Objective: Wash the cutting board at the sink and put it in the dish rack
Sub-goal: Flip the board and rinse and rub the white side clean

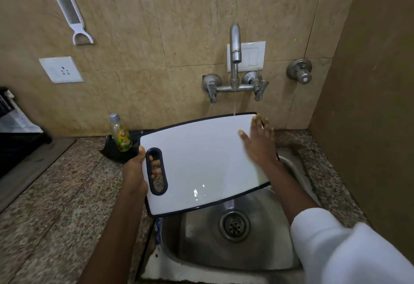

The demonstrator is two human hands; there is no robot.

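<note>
1. Cutting board [201,160]: white plastic, dark rim, oval handle slot at its left end. Held above the sink, roughly flat and slightly tilted, its far right corner under the tap's stream. Wet glints show near its front edge.
2. Left hand [134,171]: grips the board's left end at the handle slot. Thumb lies on the top edge; fingers curl underneath and show through the slot, closed on the board.
3. Right hand [257,145]: lies palm down on the board's right part, fingers spread and extended toward the far corner. The hand is somewhat blurred. A white sleeve [347,250] covers the upper arm.
4. Sink [201,250]: steel basin with round drain [234,225], directly below the board.
5. Tap [235,44]: wall-mounted steel spout with two valve handles; a thin stream of water [234,102] falls to the board's far edge.
6. Bottle [121,133]: small, clear with green label and grey cap, standing on a dark cloth or tray just left of the board; which of the two, cannot tell.
7. Counter [56,205]: speckled granite, left and right of the sink.
8. Grater [70,12]: white-framed, hanging on the tiled wall, upper left.
9. Wall socket [61,69]: white, below the grater.
10. Dark object [15,131] at the left frame edge: only partly in view, kind unclear.
</note>
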